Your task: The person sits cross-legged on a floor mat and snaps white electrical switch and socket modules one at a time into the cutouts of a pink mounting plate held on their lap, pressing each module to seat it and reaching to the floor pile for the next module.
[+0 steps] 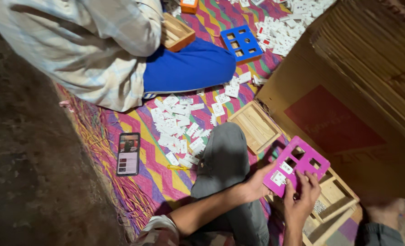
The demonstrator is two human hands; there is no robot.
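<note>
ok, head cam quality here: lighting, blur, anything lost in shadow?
Head view: dim, uneven light; the bare ground at left is nearly black, and the cardboard box is murky. The pink plate held by the left hand and right hand is lit and fairly sharp. The phone screen glows, without glare. Slight wide-angle stretch at the edges.

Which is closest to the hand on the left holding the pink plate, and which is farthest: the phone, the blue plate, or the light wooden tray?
From the left hand:
1. Light wooden tray, just above it on the mat.
2. Phone, off to the left.
3. Blue plate, far up by the other person.
</note>
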